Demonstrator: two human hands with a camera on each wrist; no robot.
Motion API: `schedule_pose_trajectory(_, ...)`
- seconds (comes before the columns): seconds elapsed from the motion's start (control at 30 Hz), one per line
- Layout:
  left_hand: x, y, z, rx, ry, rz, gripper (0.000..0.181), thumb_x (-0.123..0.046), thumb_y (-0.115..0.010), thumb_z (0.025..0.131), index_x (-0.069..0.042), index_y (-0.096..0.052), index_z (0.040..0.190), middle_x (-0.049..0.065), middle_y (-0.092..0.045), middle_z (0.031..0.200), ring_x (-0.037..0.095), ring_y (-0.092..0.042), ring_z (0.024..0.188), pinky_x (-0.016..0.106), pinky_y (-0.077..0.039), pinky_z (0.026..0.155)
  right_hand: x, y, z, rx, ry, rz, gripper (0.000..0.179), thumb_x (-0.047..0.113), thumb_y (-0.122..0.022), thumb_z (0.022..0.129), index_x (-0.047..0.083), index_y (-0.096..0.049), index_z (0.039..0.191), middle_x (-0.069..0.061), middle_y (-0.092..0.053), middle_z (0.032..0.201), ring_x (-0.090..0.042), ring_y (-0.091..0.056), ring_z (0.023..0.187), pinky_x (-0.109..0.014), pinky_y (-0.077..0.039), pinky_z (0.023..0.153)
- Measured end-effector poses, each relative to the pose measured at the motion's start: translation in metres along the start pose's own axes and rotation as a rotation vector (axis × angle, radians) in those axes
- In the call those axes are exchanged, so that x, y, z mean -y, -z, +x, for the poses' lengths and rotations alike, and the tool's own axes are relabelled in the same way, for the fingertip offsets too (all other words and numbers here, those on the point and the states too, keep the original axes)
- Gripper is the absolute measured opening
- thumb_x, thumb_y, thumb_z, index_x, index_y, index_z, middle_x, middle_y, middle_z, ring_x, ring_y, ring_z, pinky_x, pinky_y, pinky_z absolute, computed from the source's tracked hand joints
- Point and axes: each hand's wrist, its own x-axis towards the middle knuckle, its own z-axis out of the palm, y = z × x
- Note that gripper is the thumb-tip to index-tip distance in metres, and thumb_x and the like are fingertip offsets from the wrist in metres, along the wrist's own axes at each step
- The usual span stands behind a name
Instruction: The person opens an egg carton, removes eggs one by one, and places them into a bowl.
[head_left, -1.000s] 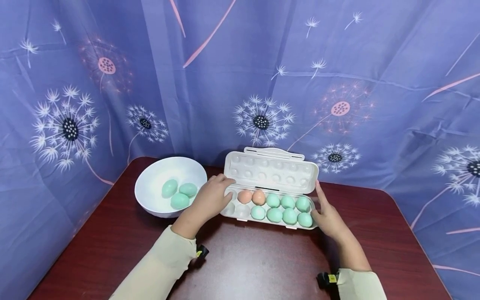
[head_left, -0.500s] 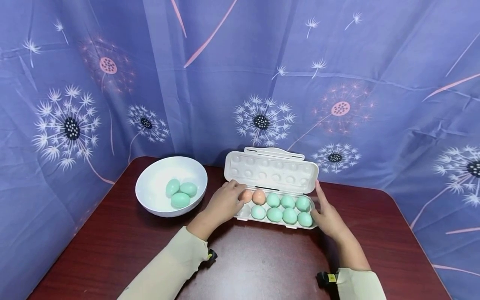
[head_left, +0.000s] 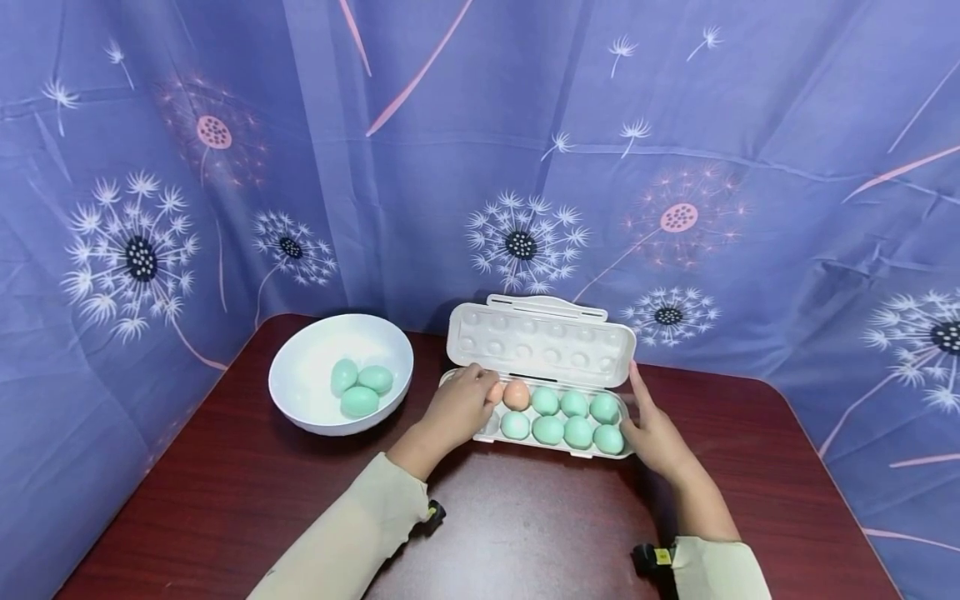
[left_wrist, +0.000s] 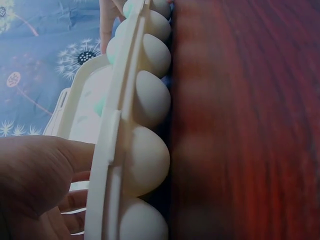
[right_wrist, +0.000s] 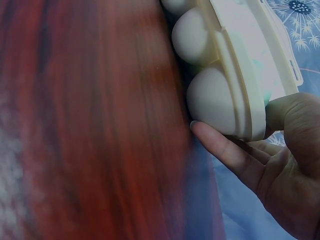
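Note:
A pale plastic egg carton (head_left: pixel 540 337) stands with its lid raised, holding several green eggs (head_left: pixel 578 432) and two brown ones. Over its left end my left hand (head_left: pixel 454 410) curls its fingers round the leftmost brown egg (head_left: pixel 496 392), which is partly hidden by them. The other brown egg (head_left: pixel 517 395) sits just right of it. My right hand (head_left: pixel 660 442) grips the carton's right end; in the right wrist view the thumb is at the rim and a finger (right_wrist: pixel 225 147) lies under the outer cup. The left wrist view shows my left thumb (left_wrist: pixel 77 155) behind the carton's front wall.
Left of the carton a white bowl (head_left: pixel 296 375) holds three green eggs (head_left: pixel 360 402). Both stand on a dark red wooden table (head_left: pixel 525 533). A blue curtain (head_left: pixel 420 208) with a dandelion print hangs right behind the table.
My left hand has moved right, from between the bowl and the carton's left end to the leftmost brown egg. One green egg in the bowl has shifted slightly right. My right hand stays in place.

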Motion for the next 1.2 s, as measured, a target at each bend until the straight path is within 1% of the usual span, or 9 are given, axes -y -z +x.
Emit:
schedule_pose_trajectory(0.1, 0.0, -0.001, 0.001, -0.002, -0.006, 0.005, 0.025, -0.014, -0.074, 0.09, -0.009, -0.068, 0.113, 0.009, -0.066, 0.111, 0.028, -0.063, 0.106, 0.04, -0.054, 0.09, -0.001, 0.0, 0.0, -0.001, 0.002, 0.002, 0.094, -0.006, -0.05, 0.093, 0.022, 0.006, 0.163, -0.027, -0.06, 0.136, -0.027, -0.062, 0.102, -0.021, -0.05, 0.072)
schedule_pose_trajectory(0.33, 0.002, -0.002, 0.001, 0.021, 0.009, -0.02, 0.027, -0.011, -0.073, 0.091, -0.009, -0.067, 0.117, 0.01, -0.067, 0.117, 0.029, -0.062, 0.112, 0.041, -0.053, 0.095, 0.0, 0.0, 0.001, 0.001, -0.002, 0.003, 0.095, -0.007, -0.05, 0.093, 0.023, 0.007, 0.163, -0.027, -0.06, 0.137, -0.028, -0.063, 0.104, -0.021, -0.05, 0.072)
schedule_pose_trajectory(0.57, 0.003, -0.002, 0.001, 0.002, -0.007, -0.019, 0.025, -0.01, -0.074, 0.089, -0.009, -0.068, 0.113, 0.009, -0.068, 0.113, 0.029, -0.063, 0.109, 0.04, -0.053, 0.094, 0.0, 0.001, 0.0, 0.01, -0.009, 0.01, 0.095, -0.007, -0.051, 0.093, 0.02, 0.008, 0.163, -0.028, -0.058, 0.138, -0.027, -0.063, 0.104, -0.021, -0.05, 0.071)
schedule_pose_trajectory(0.7, 0.005, -0.002, 0.0, 0.0, -0.003, -0.019, 0.027, -0.011, -0.074, 0.089, -0.01, -0.068, 0.115, 0.008, -0.068, 0.112, 0.028, -0.064, 0.107, 0.039, -0.053, 0.093, 0.0, 0.0, 0.0, 0.017, -0.008, 0.019, 0.095, -0.006, -0.051, 0.093, 0.019, 0.008, 0.163, -0.028, -0.058, 0.138, -0.026, -0.064, 0.102, -0.021, -0.049, 0.07)
schedule_pose_trajectory(0.97, 0.004, 0.003, -0.001, 0.008, 0.019, -0.039, 0.029, -0.013, -0.073, 0.09, -0.011, -0.068, 0.119, 0.008, -0.067, 0.11, 0.027, -0.064, 0.106, 0.041, -0.054, 0.091, -0.003, -0.001, 0.001, 0.012, -0.014, -0.007, 0.095, -0.005, -0.049, 0.093, 0.024, 0.008, 0.163, -0.027, -0.058, 0.139, -0.023, -0.062, 0.097, -0.022, -0.049, 0.07)
schedule_pose_trajectory(1.2, 0.002, 0.009, -0.001, -0.001, 0.011, -0.03, 0.032, -0.019, -0.073, 0.092, -0.01, -0.067, 0.122, 0.008, -0.066, 0.112, 0.026, -0.064, 0.106, 0.04, -0.054, 0.092, -0.002, 0.0, 0.001, 0.01, -0.02, -0.02, 0.094, -0.005, -0.048, 0.093, 0.024, 0.008, 0.163, -0.026, -0.059, 0.139, -0.026, -0.061, 0.1, -0.021, -0.048, 0.072)
